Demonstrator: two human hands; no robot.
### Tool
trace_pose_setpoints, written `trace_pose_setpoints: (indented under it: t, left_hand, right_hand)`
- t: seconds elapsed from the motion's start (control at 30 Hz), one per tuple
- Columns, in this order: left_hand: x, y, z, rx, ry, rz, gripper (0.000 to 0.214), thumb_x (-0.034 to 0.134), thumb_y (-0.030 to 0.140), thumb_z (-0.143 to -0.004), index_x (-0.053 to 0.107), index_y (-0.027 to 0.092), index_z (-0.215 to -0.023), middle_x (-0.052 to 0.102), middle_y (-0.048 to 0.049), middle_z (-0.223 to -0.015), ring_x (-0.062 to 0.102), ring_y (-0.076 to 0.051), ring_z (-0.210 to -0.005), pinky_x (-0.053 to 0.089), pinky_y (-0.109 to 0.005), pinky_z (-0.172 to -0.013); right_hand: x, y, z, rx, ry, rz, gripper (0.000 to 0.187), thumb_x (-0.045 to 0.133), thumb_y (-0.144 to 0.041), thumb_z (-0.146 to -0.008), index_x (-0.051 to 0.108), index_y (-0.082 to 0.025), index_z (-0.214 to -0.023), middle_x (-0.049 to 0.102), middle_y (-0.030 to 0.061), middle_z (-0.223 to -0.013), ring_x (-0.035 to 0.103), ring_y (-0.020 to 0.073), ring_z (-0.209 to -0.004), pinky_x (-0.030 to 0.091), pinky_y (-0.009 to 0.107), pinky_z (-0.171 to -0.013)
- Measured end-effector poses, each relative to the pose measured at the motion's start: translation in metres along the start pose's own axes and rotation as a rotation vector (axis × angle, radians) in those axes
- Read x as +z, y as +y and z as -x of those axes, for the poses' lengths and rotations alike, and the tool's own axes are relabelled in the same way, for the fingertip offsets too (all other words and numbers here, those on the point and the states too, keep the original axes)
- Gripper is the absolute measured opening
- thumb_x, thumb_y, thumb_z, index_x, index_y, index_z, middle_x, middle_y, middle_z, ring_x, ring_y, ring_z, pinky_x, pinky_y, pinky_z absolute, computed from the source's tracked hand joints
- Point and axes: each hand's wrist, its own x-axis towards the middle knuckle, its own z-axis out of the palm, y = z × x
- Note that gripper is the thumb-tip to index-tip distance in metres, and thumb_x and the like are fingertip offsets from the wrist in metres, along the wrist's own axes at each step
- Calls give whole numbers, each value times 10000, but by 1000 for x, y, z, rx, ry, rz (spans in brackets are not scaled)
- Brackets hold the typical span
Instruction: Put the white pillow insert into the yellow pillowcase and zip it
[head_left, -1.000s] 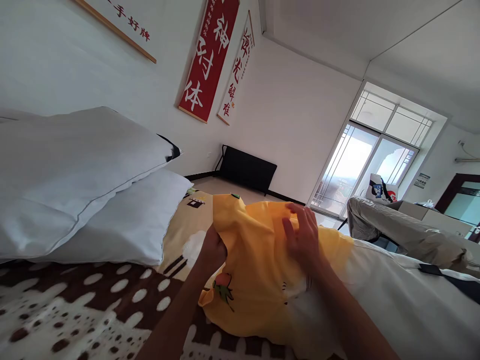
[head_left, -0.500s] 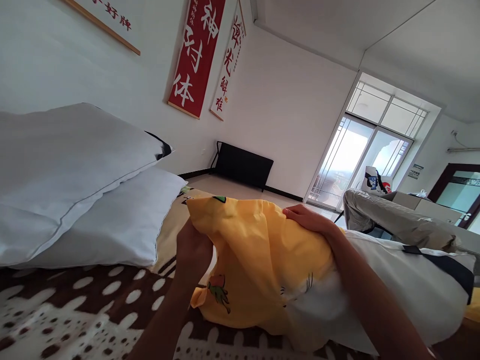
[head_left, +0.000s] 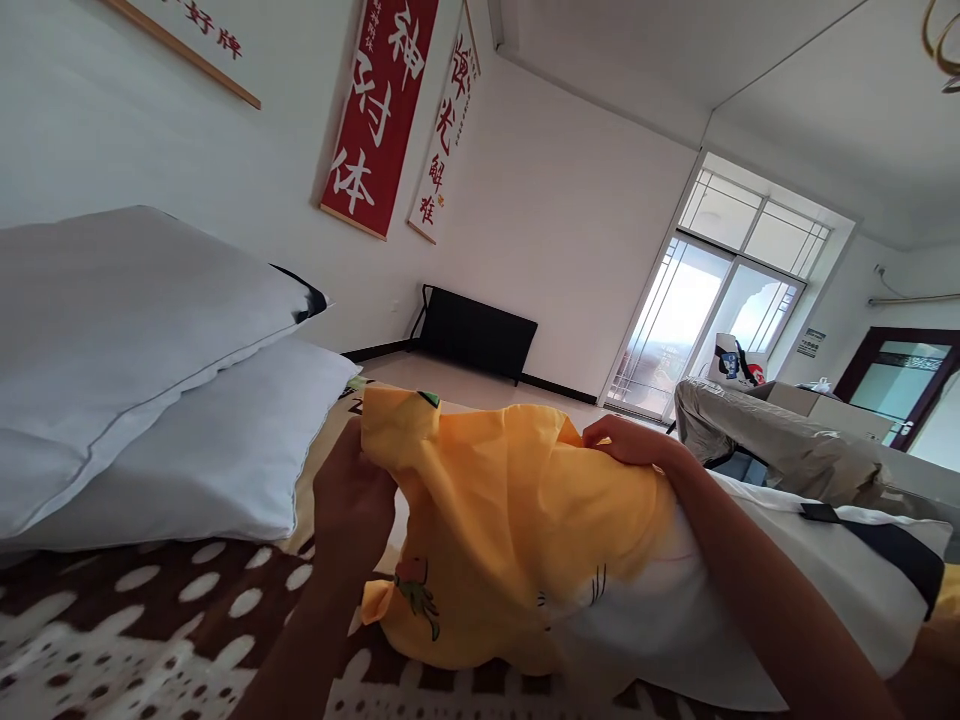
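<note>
A yellow pillowcase with printed carrots and a white lower part hangs over one end of a white pillow that has a black band. My left hand is closed on the pillowcase's left edge, some fingertips hidden behind the cloth. On the upper edge, my right hand pinches the fabric, and its forearm crosses the front of the pillow. How far the pillow reaches inside the pillowcase is hidden.
Two white pillows lie stacked at left on a brown and white patterned blanket. Beyond stand a black folded table-like panel against the wall and plastic-wrapped furniture at right. Red and white scrolls hang on the wall.
Both hands and the pillowcase have shifted slightly left in view, along with the whole scene. Cloth at the upper edge by my right hand is now lifted into a fold.
</note>
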Motion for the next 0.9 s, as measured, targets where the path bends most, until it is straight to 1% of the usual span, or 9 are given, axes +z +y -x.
trace_pose_setpoints:
  t: [0.07,0.2,0.33,0.5,0.63,0.7,0.8,0.87,0.9]
  left_hand:
    - [0,2,2,-7,22,-23,214,693,276,-678,597,168,-835,537,38,-726,449,-98,-669,399,-167,-576]
    - [-3,0,1,-41,12,0,263,713,288,-660,615,164,-871,570,19,-766,484,-121,-715,409,-176,-585]
    - [-12,-16,-13,-26,-71,20,348,735,278,-650,624,184,-966,629,-5,-904,547,-161,-805,471,-213,-676]
    - [-15,-22,-22,-46,-28,1,326,725,268,-651,633,179,-950,626,-2,-843,552,-156,-754,483,-209,-611]
    - [-13,-17,-20,-75,45,84,231,739,262,-633,618,160,-802,573,29,-678,480,-96,-588,431,-176,-498]
    - [-11,-16,-19,-97,51,143,243,759,252,-591,588,159,-736,556,36,-634,479,-95,-558,422,-182,-473]
    - [-8,-14,-18,-168,40,279,331,785,252,-532,585,174,-783,579,35,-650,520,-114,-559,443,-200,-466]
    - [-5,-14,-18,-193,24,333,359,790,269,-560,596,188,-852,593,36,-689,532,-108,-577,456,-191,-478]
    - [-4,-15,-18,-192,18,337,349,785,278,-589,600,192,-872,593,38,-703,530,-101,-584,456,-183,-483]
  right_hand:
    - [-1,1,-1,-34,156,40,161,475,-228,-747,613,-161,-695,654,35,-763,563,157,-721,431,286,-696]
    - [-9,9,4,-71,557,-19,214,381,-349,-863,499,-189,-783,568,10,-745,484,131,-676,395,267,-656]
    - [-13,4,14,-49,761,-39,242,321,-405,-912,421,-217,-798,420,-43,-617,383,109,-547,325,236,-545]
    - [-18,5,39,42,927,336,201,326,-346,-918,480,-223,-877,397,-53,-516,371,117,-450,289,252,-529]
    - [-34,27,61,40,1210,601,207,347,-294,-894,527,-195,-865,470,-13,-508,460,137,-448,325,266,-538]
    - [-40,32,67,3,1276,691,202,361,-266,-877,540,-187,-827,496,3,-511,487,141,-461,343,262,-534]
    - [-40,23,70,21,1210,819,201,394,-248,-866,572,-186,-798,540,15,-535,523,148,-504,366,264,-550]
    - [-27,8,77,23,1198,914,182,436,-247,-853,608,-188,-834,606,40,-637,567,171,-602,401,293,-611]
    - [-15,0,84,-3,1248,949,166,466,-237,-838,622,-193,-875,634,57,-714,587,190,-670,418,318,-656]
